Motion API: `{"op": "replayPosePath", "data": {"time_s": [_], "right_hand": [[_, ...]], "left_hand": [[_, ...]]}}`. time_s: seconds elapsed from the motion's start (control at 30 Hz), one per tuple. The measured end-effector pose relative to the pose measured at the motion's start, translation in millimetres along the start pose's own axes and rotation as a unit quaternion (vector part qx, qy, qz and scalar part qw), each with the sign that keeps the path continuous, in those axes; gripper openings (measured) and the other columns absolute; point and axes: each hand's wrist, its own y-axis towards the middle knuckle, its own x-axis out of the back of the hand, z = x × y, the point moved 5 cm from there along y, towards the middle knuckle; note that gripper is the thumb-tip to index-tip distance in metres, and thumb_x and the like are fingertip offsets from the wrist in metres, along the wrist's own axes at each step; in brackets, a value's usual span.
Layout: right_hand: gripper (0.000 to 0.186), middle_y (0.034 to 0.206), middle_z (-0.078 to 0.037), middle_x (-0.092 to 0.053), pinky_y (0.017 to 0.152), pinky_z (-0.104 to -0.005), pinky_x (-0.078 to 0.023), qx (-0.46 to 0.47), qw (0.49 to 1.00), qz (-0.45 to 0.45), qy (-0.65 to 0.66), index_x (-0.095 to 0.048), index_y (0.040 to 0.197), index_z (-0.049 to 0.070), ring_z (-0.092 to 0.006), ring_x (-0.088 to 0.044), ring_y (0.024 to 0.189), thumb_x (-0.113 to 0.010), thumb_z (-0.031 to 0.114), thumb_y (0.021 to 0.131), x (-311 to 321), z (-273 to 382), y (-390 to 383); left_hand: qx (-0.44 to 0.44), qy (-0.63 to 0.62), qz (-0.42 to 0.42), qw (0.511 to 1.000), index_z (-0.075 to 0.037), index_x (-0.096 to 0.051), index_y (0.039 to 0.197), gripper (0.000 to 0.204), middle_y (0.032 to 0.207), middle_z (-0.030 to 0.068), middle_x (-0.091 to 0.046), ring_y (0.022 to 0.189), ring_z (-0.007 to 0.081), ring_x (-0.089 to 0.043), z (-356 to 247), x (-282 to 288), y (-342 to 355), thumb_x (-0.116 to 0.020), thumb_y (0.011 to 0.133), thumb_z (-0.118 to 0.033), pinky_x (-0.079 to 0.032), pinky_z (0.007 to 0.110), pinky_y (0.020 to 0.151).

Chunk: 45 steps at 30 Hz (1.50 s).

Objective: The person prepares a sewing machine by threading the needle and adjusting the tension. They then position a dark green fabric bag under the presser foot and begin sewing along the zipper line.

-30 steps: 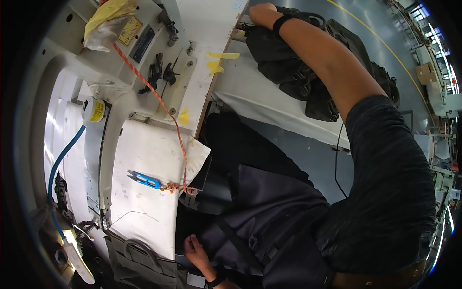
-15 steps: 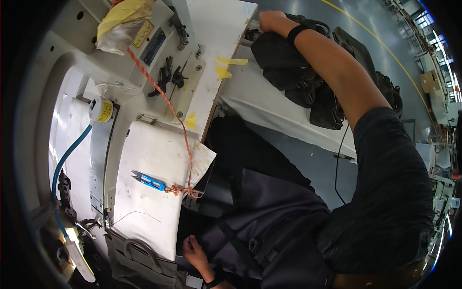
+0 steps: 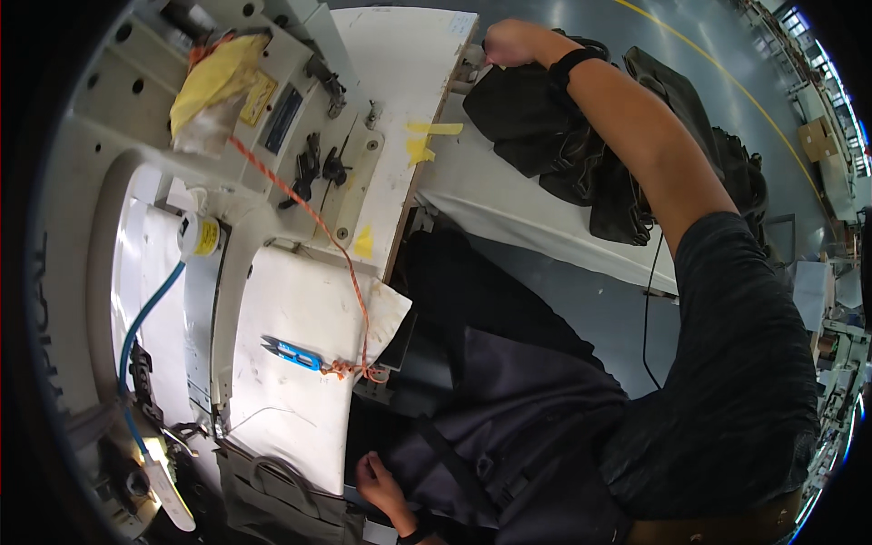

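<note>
My right arm stretches across to the far side, and my right hand [image 3: 510,44] is closed at the back corner of the white table. Whatever its fingers may hold is hidden; a pile of dark bags [image 3: 581,154] lies under the wrist and forearm. Low in view, my left hand [image 3: 383,490] is loosely curled beside the near edge of the white sewing machine bed [image 3: 291,400], with nothing visible in it. An olive-grey bag with a handle [image 3: 291,500] hangs next to that hand. Blue thread snips [image 3: 292,354] rest on the bed, tied to an orange cord [image 3: 309,207].
The sewing machine's white body [image 3: 136,109] fills the left, with a blue cable [image 3: 145,318] and a lit lamp [image 3: 170,495]. Yellow tape [image 3: 421,145] sticks to the tabletop. A white cloth-covered surface [image 3: 518,209] supports the bags. Black cable [image 3: 649,318] hangs to the floor.
The view has shifted slightly, so the machine and snips appear a little further right and lower. My right hand stays at the table corner, and my left hand keeps its curled shape.
</note>
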Motion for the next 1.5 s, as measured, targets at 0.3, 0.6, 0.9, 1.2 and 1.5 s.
{"op": "replayPosePath", "data": {"time_s": [0.3, 0.6, 0.9, 1.2, 1.5], "right_hand": [[0.036, 0.087, -0.019, -0.069, 0.037, -0.0225, -0.034, 0.006, 0.993, 0.066, 0.102, -0.059, 0.115, -0.003, -0.0143, -0.065, 0.057, -0.044, 0.027, 0.1, -14.5, 5.7, 11.7], [0.018, 0.102, -0.005, -0.069, 0.084, -0.031, -0.054, 0.121, 0.915, 0.242, 0.298, -0.067, 0.107, 0.006, -0.0176, -0.065, 0.096, -0.062, 0.008, 0.09, -67.9, -4.9, 29.8], [0.029, 0.11, -0.007, -0.069, 0.069, -0.0238, -0.051, 0.061, 0.977, 0.053, 0.198, -0.059, 0.12, 0.008, -0.0141, -0.065, 0.083, -0.061, 0.026, 0.097, 64.9, -14.9, 19.4], [0.036, 0.083, 0.006, -0.059, 0.058, -0.0173, -0.039, 0.219, 0.937, 0.009, 0.271, -0.058, 0.132, 0.003, -0.0026, -0.052, 0.068, -0.056, 0.022, 0.101, 85.6, -45.1, -154.2], [0.025, 0.076, 0.002, -0.059, 0.049, -0.018, -0.037, 0.278, 0.943, 0.16, 0.088, -0.065, 0.117, 0.002, -0.0029, -0.048, 0.056, -0.05, 0.014, 0.1, -147.2, 11.1, -351.7]], "left_hand": [[-0.052, 0.08, 0.265, 0.959, -0.001, -0.07, 0.109, 0.024, 0.097, 0.0162, -0.072, 0.083, 0.024, -0.069, -73.6, 65.3, -60.4, -0.067, 0.094, -0.02, -0.054, 0.034, 0.072], [-0.129, 0.071, 0.3, 0.943, -0.004, -0.071, 0.104, 0.019, 0.096, 0.0169, -0.071, 0.084, 0.0335, -0.069, -169.9, 69.7, -50.9, -0.067, 0.092, -0.018, -0.055, 0.038, 0.072], [-0.232, 0.032, 0.163, 0.959, -0.004, -0.069, 0.112, 0.023, 0.103, 0.0088, -0.068, 0.082, 0.0194, -0.065, -195.0, 176.7, -20.4, -0.07, 0.089, -0.007, -0.053, 0.03, 0.071], [-0.029, -0.404, 0.133, 0.905, 0.004, -0.034, 0.149, 0.06, 0.148, 0.018, -0.045, 0.099, 0.0186, -0.066, -169.6, 180.6, 121.1, -0.054, 0.093, -0.005, -0.051, 0.026, 0.072], [0.0, -0.475, 0.318, 0.82, 0.006, -0.039, 0.144, 0.051, 0.122, 0.015, -0.064, 0.091, 0.0183, -0.068, -193.9, 121.1, 107.4, -0.045, 0.094, -0.002, -0.053, 0.029, 0.07]]}}
